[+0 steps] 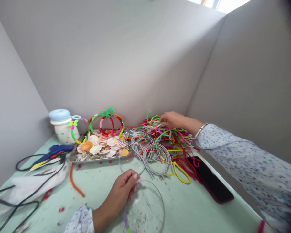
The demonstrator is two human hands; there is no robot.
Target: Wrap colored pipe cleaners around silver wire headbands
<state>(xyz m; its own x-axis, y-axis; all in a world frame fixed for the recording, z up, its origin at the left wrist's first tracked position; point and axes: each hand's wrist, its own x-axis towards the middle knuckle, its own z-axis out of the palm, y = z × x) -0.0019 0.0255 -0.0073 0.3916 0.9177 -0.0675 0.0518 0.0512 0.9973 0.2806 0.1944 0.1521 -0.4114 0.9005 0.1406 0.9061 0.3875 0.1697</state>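
My left hand [126,186] pinches a thin grey wire hoop [163,202] above the front of the table. Part of this hoop is wrapped in fuzzy purple and green pipe cleaner [125,220], and its lower edge runs out of view. My right hand [171,119] reaches to the back, its fingers curled down into a heap of colourful pipe cleaners [167,132]. What lies between those fingertips is hard to make out. Just in front of the heap lie loose grey wire hoops [157,161].
A metal tray [102,160] of seashells carries finished pipe-cleaner hoops [123,124]. Left of it are a white jar [64,131] with a blue lid, a blue glue gun [54,152], black cables and a plastic bag [31,184]. A black phone [212,181] lies right, near bundled yellow pipe cleaners [183,176].
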